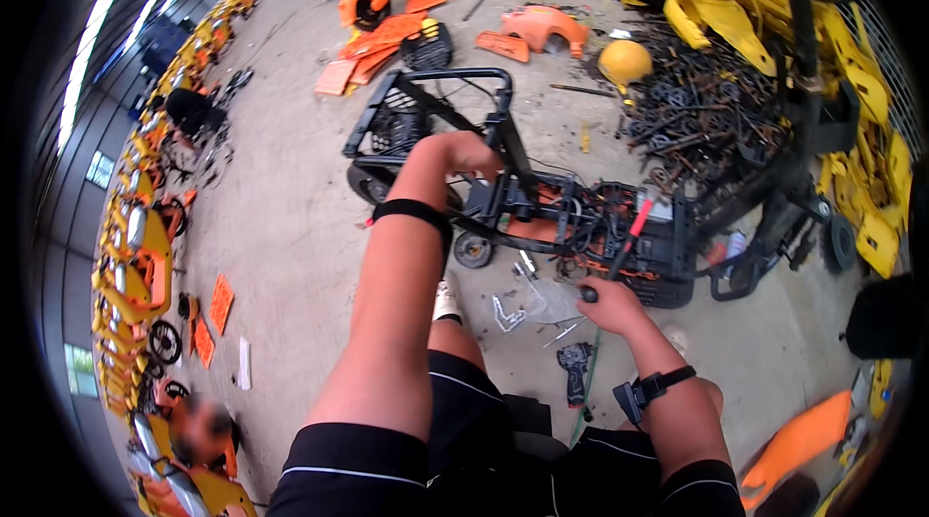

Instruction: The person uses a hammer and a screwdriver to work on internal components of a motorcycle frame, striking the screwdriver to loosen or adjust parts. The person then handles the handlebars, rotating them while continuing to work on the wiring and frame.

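Note:
A stripped black scooter frame [513, 130] lies across the floor in front of me, its small wheel [473, 249] near my feet and wiring exposed along its middle. My left hand [471, 153] is closed on a tube of this frame, at the rear rack; some of its fingers are hidden. In my right hand [614, 307] is a long bar tool [635, 228], its upper part red and its lower end black and rounded, slanting up over the frame's wiring. Below that hand a dark cordless drill [575, 369] lies on the concrete.
Small metal tools [509, 314] and a clear plastic bag [554, 302] lie by my feet. Beyond the frame are a heap of rusty metal parts [692, 96], a yellow helmet-like dome [625, 62] and orange panels [387, 38]. Yellow scooters [145, 256] line the left, with people among them.

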Demonstrator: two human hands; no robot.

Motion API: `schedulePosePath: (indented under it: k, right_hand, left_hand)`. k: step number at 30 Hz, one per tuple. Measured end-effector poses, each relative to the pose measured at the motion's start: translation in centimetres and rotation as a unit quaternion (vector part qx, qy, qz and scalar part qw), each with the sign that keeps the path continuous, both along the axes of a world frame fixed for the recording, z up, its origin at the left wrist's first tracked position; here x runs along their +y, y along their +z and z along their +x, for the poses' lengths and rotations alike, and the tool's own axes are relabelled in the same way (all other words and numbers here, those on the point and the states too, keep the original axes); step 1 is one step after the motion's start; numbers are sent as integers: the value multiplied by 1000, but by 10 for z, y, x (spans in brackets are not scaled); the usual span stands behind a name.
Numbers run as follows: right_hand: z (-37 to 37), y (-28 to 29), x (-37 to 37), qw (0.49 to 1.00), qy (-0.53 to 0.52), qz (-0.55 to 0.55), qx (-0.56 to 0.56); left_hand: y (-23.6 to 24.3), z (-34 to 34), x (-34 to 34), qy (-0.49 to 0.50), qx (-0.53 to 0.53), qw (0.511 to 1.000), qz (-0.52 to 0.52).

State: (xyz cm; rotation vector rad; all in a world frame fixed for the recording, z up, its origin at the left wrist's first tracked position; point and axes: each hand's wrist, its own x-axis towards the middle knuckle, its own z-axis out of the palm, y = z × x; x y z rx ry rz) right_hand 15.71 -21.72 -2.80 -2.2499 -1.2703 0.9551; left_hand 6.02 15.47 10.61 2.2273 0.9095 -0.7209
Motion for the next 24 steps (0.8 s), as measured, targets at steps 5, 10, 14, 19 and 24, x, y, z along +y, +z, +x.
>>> schedulePosePath:
  k: [5, 10, 14, 19, 24]
  right_hand:
    - [-2, 32, 2, 973, -13, 202, 115]
    - [1, 38, 7, 938, -116, 288, 153]
    - [9, 32, 9, 891, -253, 337, 167]
    - [27, 17, 8, 851, -364, 345, 154]
    - [22, 19, 3, 869, -351, 322, 132]
  left_hand:
    - [11, 5, -7, 17, 23, 999, -35]
    - [12, 6, -9, 31, 10, 998, -54]
    - [14, 2, -11, 46, -10, 998, -51]
    - [19, 8, -19, 55, -23, 998, -37]
    - [18, 2, -20, 70, -28, 996, -45]
